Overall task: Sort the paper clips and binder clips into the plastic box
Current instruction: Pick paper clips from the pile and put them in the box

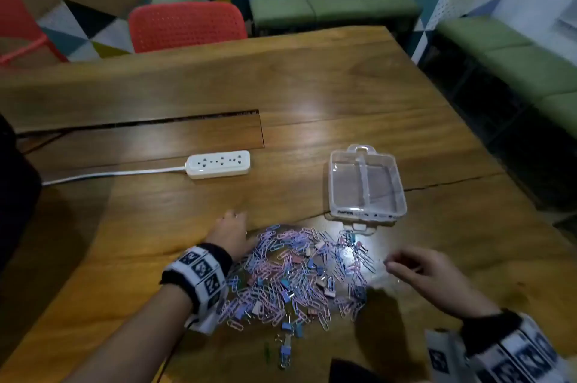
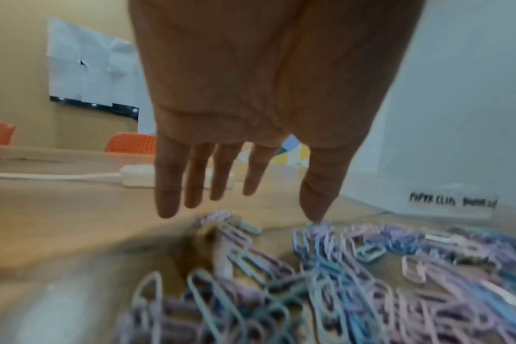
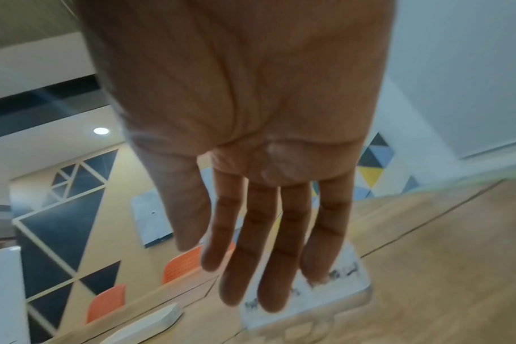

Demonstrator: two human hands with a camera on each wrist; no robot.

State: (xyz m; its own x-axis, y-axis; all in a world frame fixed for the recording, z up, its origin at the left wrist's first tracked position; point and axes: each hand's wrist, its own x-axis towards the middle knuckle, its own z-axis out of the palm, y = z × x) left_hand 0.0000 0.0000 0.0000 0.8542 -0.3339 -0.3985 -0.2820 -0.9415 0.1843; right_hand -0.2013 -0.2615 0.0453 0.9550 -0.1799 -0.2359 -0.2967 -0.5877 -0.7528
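Note:
A heap of pastel paper clips and small binder clips (image 1: pixel 296 276) lies on the wooden table (image 1: pixel 343 86) in front of me. Behind it to the right stands a clear plastic box (image 1: pixel 367 186) with two compartments and nothing visible inside; its front label (image 2: pixel 451 204) shows in the left wrist view. My left hand (image 1: pixel 235 225) lies flat at the heap's left edge with fingers straight, the thumb tip touching clips (image 2: pixel 318 229). Just right of the heap hovers my right hand (image 1: pixel 396 260), fingers straight and holding nothing, with the box (image 3: pixel 339 286) beyond its fingertips.
A white power strip (image 1: pixel 218 164) with its cable lies left of the box, in front of a cable slot (image 1: pixel 140 129) in the table. A red chair (image 1: pixel 187 26) stands at the far edge. Green benches (image 1: pixel 515 70) run past the table's right side.

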